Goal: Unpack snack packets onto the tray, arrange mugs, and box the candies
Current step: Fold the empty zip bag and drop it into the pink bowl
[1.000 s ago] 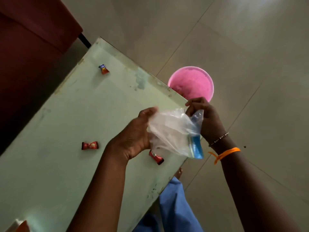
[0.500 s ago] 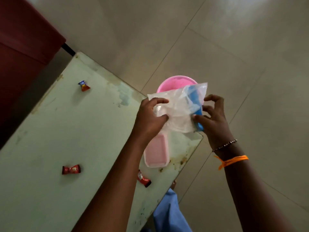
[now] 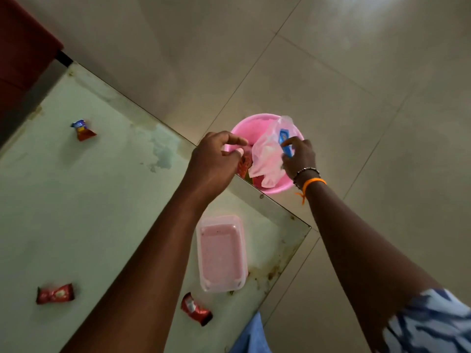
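Observation:
My right hand (image 3: 299, 155) grips a clear plastic bag (image 3: 267, 156) with a blue strip, held over a pink bucket (image 3: 254, 128) on the floor beside the table. My left hand (image 3: 214, 161) hovers at the bucket's rim with its fingers loosely curled and nothing clearly in it. Red packets (image 3: 244, 165) show inside the bucket. A pink plastic box (image 3: 221, 253) lies on the pale green table (image 3: 89, 200) near its corner. Three wrapped candies lie on the table: a red one (image 3: 55, 293) at the left, a red one (image 3: 196, 309) near the front edge, a red and blue one (image 3: 82, 129) farther back.
A dark red seat (image 3: 23, 47) stands at the upper left behind the table. Beige floor tiles (image 3: 356, 98) spread to the right. A blue garment (image 3: 251, 337) shows below the table's front edge.
My left hand has let go of the bag. My right hand has carried the bag away from the table and down over the pink bucket. The pink box now shows in full.

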The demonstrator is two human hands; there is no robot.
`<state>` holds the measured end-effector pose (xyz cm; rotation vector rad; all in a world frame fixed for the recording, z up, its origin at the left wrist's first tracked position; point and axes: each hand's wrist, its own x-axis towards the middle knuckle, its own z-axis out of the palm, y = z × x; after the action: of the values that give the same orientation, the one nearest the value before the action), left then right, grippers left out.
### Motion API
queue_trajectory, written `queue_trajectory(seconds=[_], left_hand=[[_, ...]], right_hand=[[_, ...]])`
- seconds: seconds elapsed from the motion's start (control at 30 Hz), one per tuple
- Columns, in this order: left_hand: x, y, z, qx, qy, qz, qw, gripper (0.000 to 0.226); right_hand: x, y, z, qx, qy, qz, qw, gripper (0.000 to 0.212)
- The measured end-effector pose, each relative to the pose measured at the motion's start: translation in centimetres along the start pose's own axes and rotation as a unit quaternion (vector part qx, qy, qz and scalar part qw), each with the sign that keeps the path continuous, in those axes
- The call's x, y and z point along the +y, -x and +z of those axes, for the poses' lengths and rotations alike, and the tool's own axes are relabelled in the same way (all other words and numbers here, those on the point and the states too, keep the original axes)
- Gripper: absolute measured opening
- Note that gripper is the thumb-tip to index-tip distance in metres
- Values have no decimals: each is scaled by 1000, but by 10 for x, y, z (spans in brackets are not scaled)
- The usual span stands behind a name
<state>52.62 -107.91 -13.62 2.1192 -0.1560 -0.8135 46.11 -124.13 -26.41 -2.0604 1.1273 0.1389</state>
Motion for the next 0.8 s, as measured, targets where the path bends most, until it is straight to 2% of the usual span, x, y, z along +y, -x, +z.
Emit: queue_trajectory(seconds=[0.07, 0.13, 0.27, 0.33, 0.43, 0.53, 0.67, 0.8], left_hand=[[-2, -2, 2, 7, 12, -1, 1000, 17], [-5, -1, 2, 9, 13, -6, 1000, 20], [-10, 6, -5, 7, 27, -11, 1000, 25], [-13, 11, -10, 23, 49, -15, 998, 25], [-17, 26, -24, 50, 90, -32, 994, 28], [-25, 47, -41, 92, 95, -26, 991, 24], [-40, 87, -65, 137, 112, -26, 984, 22], [-68, 151, -86, 211, 207, -49, 954, 24]], right_hand=[[2, -13, 9, -107, 52, 0, 993, 41], [-1, -19, 10, -174, 58, 21, 983, 42], [-25, -11, -2, -167, 12, 18, 986, 32], [-44, 4, -11, -163, -71, 22, 984, 28], [-79, 44, -23, -168, -221, 31, 960, 26], [-114, 94, -26, -191, -303, 25, 933, 25], [-148, 161, -18, -217, -325, 3, 920, 26], [-163, 236, 0, -249, -331, -13, 910, 24]])
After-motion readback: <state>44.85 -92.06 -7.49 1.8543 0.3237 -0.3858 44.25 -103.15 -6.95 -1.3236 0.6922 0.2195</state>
